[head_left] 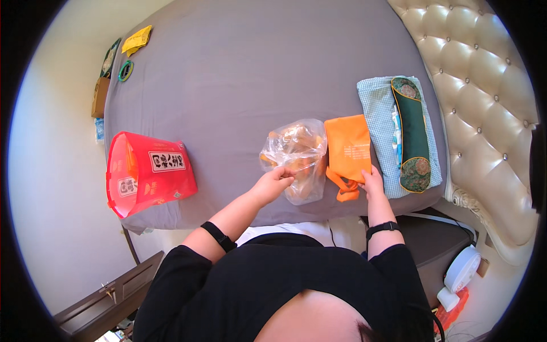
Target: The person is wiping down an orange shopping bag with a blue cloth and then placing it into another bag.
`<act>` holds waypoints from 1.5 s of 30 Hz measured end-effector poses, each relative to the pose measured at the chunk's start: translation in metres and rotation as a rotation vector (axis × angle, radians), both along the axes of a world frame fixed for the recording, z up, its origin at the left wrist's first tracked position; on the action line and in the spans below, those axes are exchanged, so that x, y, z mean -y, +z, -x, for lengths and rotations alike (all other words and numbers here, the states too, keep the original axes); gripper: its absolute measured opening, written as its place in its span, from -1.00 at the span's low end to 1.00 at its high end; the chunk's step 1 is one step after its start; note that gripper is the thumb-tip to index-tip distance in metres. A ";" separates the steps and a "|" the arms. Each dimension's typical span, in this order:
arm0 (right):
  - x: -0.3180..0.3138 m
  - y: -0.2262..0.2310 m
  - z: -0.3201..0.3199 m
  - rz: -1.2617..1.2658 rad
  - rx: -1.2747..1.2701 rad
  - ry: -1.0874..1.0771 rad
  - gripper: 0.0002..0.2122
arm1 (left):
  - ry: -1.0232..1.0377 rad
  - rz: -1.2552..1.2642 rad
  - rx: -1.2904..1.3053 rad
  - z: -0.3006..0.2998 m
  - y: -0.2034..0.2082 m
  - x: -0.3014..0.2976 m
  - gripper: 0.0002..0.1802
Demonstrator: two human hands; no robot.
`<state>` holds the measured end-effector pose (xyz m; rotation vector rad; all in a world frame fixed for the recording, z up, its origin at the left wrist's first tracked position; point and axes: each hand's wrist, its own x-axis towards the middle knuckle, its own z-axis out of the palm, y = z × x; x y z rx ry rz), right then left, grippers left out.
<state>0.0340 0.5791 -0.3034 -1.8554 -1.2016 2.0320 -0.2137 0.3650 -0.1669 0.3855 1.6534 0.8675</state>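
Observation:
A transparent plastic bag (302, 142) with orange-brown contents lies near the bed's front edge; I cannot make out what is inside. My left hand (276, 184) is at its near left side, fingers closed on the thin plastic. Just right of it lies a flat orange cloth bag (348, 142), whose orange strap (345, 190) is bunched at the near end. My right hand (372, 182) grips the near right corner of this cloth bag between thumb and fingers. The two bags lie side by side, almost touching.
A grey-sheeted bed (239, 68) spans the view. On it stand or lie a red bag (165, 176), a checked pillow (379, 114) with a green cushion (415, 137), a yellow packet (137, 40) and a green ring-shaped roll (126, 70). A tufted headboard (467, 74) rises at right.

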 end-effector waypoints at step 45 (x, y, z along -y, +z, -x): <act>0.482 0.238 -0.282 -0.469 -0.626 -1.195 -0.61 | -0.933 -0.359 0.749 -0.364 0.128 0.125 -0.44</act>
